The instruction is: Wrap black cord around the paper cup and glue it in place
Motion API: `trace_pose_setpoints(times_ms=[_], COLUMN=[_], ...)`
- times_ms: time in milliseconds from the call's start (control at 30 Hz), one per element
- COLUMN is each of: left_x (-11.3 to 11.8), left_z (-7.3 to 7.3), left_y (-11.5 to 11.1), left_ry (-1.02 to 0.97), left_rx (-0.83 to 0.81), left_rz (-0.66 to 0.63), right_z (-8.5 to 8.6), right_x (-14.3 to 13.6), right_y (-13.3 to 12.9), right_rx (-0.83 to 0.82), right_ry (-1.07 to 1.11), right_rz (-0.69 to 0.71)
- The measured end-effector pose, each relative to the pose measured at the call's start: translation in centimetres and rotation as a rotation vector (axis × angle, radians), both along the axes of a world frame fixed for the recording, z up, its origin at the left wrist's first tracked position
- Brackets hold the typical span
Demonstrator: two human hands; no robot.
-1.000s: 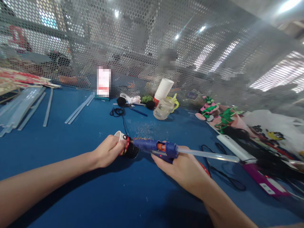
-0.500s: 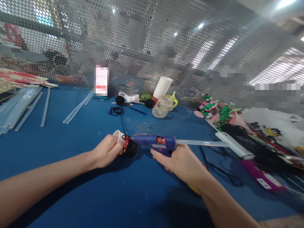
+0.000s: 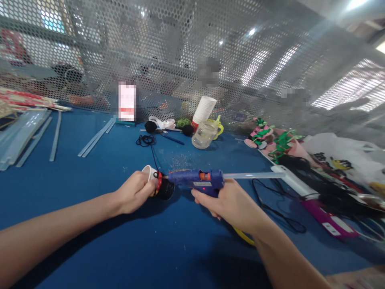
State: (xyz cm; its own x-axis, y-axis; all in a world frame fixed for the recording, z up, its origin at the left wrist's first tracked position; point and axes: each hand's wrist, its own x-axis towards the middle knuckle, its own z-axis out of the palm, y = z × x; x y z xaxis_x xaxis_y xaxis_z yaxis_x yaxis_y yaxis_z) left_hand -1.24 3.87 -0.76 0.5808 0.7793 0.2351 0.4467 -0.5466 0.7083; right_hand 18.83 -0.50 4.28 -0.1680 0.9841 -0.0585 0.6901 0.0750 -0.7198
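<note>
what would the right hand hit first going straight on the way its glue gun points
The paper cup in the left hand, near its red band; the glue gun's nozzle seems close, perhaps touching; depth is unclear.

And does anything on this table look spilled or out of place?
Yes: small bits lie scattered on the blue tabletop just beyond the glue gun, like unswept debris. The white cup stack also leans, though lens distortion may exaggerate that.

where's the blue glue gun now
Just below the head view's centre, the blue glue gun is in the right hand, right of the paper cup in the left hand.
</note>
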Motion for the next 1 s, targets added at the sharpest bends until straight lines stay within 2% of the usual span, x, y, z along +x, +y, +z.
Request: trace_pose_setpoints(times_ms=[167, 467, 1000], left_x=[-0.02, -0.05, 0.1], left_z=[-0.01, -0.06, 0.06], left_y=[0.01, 0.01, 0.04], left_ry=[0.005, 0.008, 0.013], left_rx=[0.004, -0.032, -0.058], left_rz=[0.002, 0.018, 0.033], right_z=[-0.08, -0.19, -0.09], right_x=[-0.01, -0.24, -0.16], right_y=[-0.13, -0.42, -0.61], right_rx=[-0.016, 0.095, 0.145], right_ry=[-0.033, -0.086, -0.202], right_rz=[0.003, 0.005, 0.051])
